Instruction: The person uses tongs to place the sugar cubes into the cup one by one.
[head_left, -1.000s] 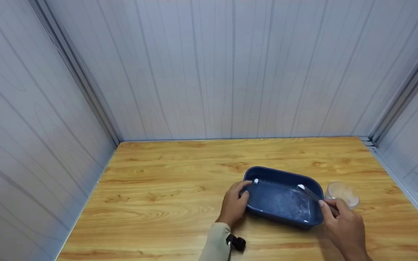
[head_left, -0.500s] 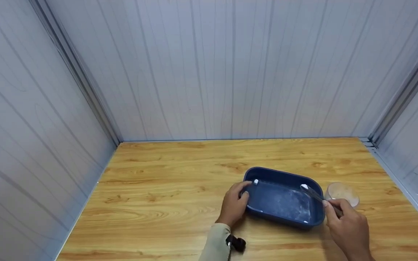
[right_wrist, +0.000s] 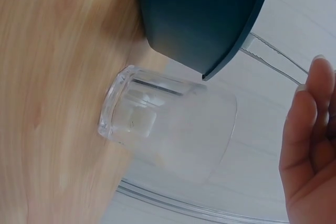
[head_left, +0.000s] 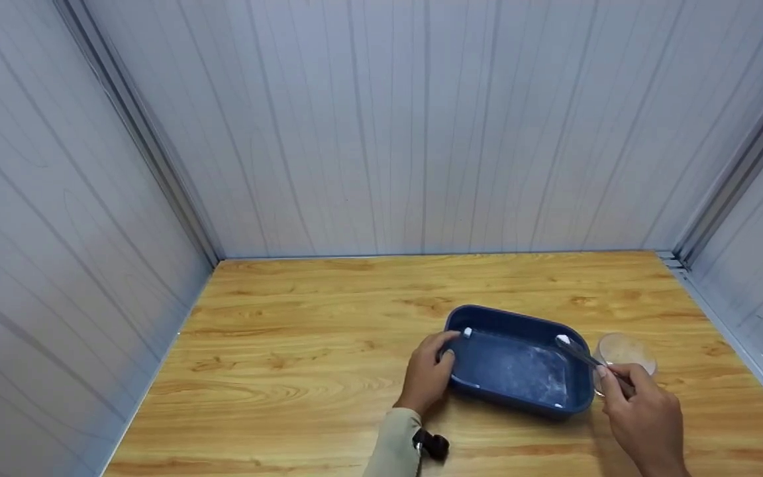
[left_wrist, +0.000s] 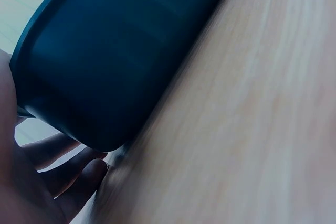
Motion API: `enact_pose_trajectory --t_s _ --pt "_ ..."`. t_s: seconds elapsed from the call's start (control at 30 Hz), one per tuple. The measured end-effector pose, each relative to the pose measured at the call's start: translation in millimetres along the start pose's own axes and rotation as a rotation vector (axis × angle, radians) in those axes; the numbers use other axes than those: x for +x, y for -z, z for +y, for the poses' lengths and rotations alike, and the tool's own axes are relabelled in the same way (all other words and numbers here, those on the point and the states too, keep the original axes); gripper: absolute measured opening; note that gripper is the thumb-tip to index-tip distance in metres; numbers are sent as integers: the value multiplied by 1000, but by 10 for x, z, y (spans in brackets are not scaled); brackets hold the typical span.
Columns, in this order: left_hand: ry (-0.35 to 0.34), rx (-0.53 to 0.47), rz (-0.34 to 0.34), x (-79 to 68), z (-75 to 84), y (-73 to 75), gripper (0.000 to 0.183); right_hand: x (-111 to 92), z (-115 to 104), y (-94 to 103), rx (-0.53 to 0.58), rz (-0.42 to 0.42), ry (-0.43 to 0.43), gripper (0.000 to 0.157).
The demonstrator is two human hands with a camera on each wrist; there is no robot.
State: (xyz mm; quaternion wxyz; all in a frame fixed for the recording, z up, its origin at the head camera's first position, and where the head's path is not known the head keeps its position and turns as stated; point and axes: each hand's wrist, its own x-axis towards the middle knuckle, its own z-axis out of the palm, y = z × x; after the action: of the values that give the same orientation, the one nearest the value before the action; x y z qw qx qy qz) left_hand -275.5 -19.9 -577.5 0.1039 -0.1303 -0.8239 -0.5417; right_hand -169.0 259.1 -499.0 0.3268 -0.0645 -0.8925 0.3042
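A deep blue rectangular dish [head_left: 520, 394] stands on the table, with white smears on its floor. My left hand [head_left: 426, 377] grips its left end; in the left wrist view the fingers [left_wrist: 79, 187] lie along the outer wall. Metal tweezers [head_left: 580, 354] are pinched in my right hand [head_left: 646, 417], over the dish's right end. A white piece [head_left: 563, 339] sits between their tips, inside the rim. Another small white cube [head_left: 467, 332] lies in the far left corner of the dish. Beside the dish's right end stands a clear glass [right_wrist: 205, 124], holding a pale block [right_wrist: 142, 120].
The dish and glass share a wood-grain table [head_left: 302, 371]. White panelled walls [head_left: 381, 132] rise at the back and both sides. A dark strap piece [head_left: 432, 444] sits at my left sleeve [head_left: 395, 440].
My right hand has moved a little to the right, carrying the tweezers and white piece toward the glass side of the dish. The left hand and dish stay put.
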Motion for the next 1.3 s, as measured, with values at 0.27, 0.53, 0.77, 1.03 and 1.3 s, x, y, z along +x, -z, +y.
enact_pose_trajectory --t_s 0.27,0.53,0.77,1.03,1.3 --pt "29 21 -4 -7 18 -2 34 17 53 54 9 66 62 6" --pt "22 21 -1 -4 8 -7 34 20 74 100 19 68 22 8" --pt "7 16 4 1 2 -10 34 34 93 155 36 71 -21 12" --pt "5 10 11 -2 5 -9 33 51 109 207 34 92 -43 14" --pt "0 22 10 -4 14 4 33 49 156 263 23 99 -89 14"
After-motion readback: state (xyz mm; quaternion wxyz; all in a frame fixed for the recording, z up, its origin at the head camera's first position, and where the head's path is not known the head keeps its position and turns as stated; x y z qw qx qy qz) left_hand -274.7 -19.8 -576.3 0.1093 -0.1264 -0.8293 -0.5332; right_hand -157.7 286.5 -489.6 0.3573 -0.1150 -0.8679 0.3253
